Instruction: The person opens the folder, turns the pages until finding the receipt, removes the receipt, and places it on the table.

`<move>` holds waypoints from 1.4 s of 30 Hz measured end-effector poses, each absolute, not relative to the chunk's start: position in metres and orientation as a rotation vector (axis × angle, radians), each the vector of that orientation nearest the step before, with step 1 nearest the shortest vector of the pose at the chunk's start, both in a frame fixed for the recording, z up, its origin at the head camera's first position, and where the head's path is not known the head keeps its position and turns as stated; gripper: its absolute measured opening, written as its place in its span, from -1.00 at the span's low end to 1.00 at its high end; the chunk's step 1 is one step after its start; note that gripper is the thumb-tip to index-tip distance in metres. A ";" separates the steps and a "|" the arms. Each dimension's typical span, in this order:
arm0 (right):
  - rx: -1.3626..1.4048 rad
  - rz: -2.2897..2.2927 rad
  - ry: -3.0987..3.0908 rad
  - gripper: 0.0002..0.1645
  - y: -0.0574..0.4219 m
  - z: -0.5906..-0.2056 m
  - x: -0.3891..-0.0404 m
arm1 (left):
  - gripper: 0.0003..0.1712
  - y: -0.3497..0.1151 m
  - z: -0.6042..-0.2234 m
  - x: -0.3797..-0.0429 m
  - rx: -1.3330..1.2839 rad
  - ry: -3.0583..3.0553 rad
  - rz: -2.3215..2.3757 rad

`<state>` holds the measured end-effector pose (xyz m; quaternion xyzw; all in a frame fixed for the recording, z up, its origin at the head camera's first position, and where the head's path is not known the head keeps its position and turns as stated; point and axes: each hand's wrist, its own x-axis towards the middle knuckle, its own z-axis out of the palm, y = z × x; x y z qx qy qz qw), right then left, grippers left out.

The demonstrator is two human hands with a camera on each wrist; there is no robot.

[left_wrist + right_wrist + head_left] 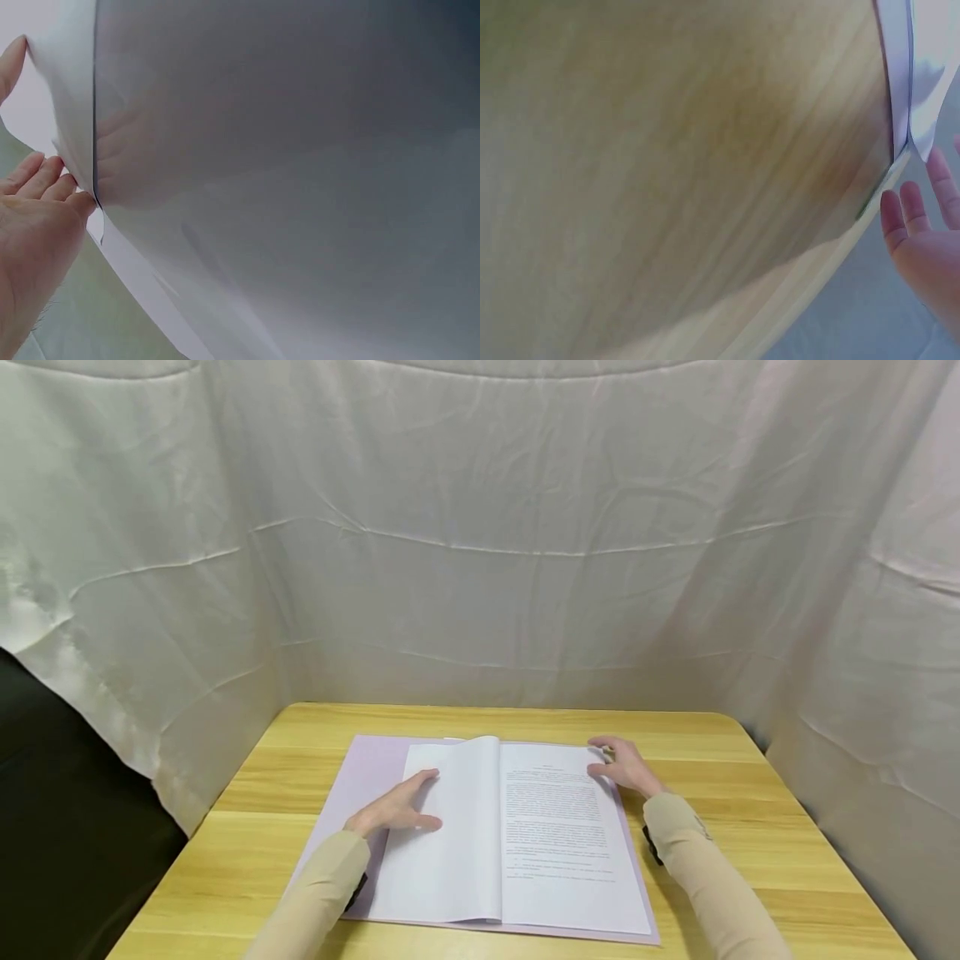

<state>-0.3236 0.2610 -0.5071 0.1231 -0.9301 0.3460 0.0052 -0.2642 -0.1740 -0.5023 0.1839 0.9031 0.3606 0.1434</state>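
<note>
An open folder with a pale purple cover [378, 760] lies on the table, holding a stack of white sheets. The right-hand page [555, 835] bears printed text; the left-hand page [457, 860] looks blank and bulges near the fold. My left hand [393, 806] rests at the left page's outer edge, thumb and fingers spread. Its fingertips meet the paper edge in the left wrist view. At the top right corner of the printed page is my right hand [628, 767], thumb and forefinger apart. In the right wrist view, one fingertip [936, 161] touches the page corner.
The folder lies on a light wooden table [247, 827], near its front edge. Pale grey curtains [480, 602] hang behind the table and on both sides. Something black [67, 827] shows at the far left, below the curtain.
</note>
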 end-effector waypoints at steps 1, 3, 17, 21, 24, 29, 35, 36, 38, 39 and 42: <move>0.370 1.094 -2.911 -0.34 0.261 -0.507 -0.324 | 0.06 -0.174 -0.502 -0.264 0.527 2.604 1.037; 0.348 1.107 -2.900 -0.35 0.260 -0.508 -0.325 | 0.08 -0.174 -0.503 -0.264 0.519 2.602 1.034; 0.174 1.107 -2.806 -0.49 0.259 -0.510 -0.333 | 0.09 -0.174 -0.502 -0.264 0.558 2.602 1.017; 0.150 1.071 -2.818 -0.60 0.260 -0.509 -0.334 | 0.10 -0.174 -0.502 -0.264 0.540 2.598 1.010; 0.166 1.030 -2.826 -0.66 0.260 -0.509 -0.334 | 0.11 -0.173 -0.502 -0.264 0.534 2.598 0.995; 0.221 0.971 -2.814 -0.70 0.260 -0.509 -0.334 | 0.11 -0.173 -0.500 -0.265 0.537 2.601 0.987; 0.277 0.917 -2.803 -0.75 0.260 -0.508 -0.335 | 0.10 -0.174 -0.499 -0.264 0.533 2.600 0.999; 0.289 0.901 -2.802 -0.75 0.260 -0.509 -0.335 | 0.10 -0.174 -0.499 -0.264 0.532 2.599 1.002; 0.308 0.879 -2.796 -0.76 0.260 -0.509 -0.335 | 0.11 -0.175 -0.500 -0.265 0.530 2.597 1.003; 0.313 0.866 -2.795 -0.77 0.260 -0.509 -0.335 | 0.11 -0.175 -0.500 -0.265 0.529 2.594 1.004; 0.323 0.830 -2.794 -0.79 0.260 -0.510 -0.335 | 0.11 -0.176 -0.501 -0.266 0.537 2.589 1.004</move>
